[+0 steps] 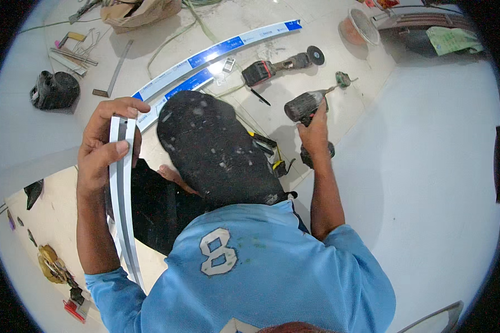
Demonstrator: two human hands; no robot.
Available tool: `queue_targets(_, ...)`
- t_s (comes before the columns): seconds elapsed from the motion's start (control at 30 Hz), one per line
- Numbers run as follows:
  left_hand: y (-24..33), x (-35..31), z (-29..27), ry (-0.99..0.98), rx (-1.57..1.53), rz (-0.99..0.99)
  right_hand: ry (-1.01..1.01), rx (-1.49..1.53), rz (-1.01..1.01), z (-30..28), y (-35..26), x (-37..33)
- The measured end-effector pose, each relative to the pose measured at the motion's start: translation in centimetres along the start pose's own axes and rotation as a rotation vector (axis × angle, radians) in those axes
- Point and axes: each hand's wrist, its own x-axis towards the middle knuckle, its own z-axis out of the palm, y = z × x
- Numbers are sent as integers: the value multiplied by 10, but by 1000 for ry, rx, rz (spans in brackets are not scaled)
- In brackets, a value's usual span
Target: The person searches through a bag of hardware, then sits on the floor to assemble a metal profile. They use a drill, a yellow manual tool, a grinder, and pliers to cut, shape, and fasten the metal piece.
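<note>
My left hand [98, 145] is closed around the upper end of a long white channel profile [125, 222], thumb across its face. The profile runs down beside my left forearm, its grooved side showing. My right hand [315, 132] grips a dark, dusty cordless drill [301, 105] by its handle. The drill's bit points to the upper right, close to a small grey-green piece [343, 79]; whether they touch I cannot tell. My black-clad knee [211, 139] is bent between the two hands.
Long profiles with blue-and-white film [216, 54] lie ahead. Beyond the drill are a cordless angle grinder [286, 63] and a plastic tub [359, 28]. A try square [114, 69] and black container [55, 90] lie left. A pale wall [422, 150] rises on the right.
</note>
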Motion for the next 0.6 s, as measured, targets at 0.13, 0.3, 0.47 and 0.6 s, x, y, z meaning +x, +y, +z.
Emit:
queue_targets(0.13,4,9,27,-82,-21,19,-106,-52,213,52,29,-27)
queue_targets(0.3,3,5,38,-30,4,4,-217,-128,308,102,39,-46)
queue_targets(0.47,7,10,36,-108,78,14,-144,-147,371,124,64,-53)
queue_targets(0.6,11,14,45,-138,111,-2,-131,-133,450,122,84,-54)
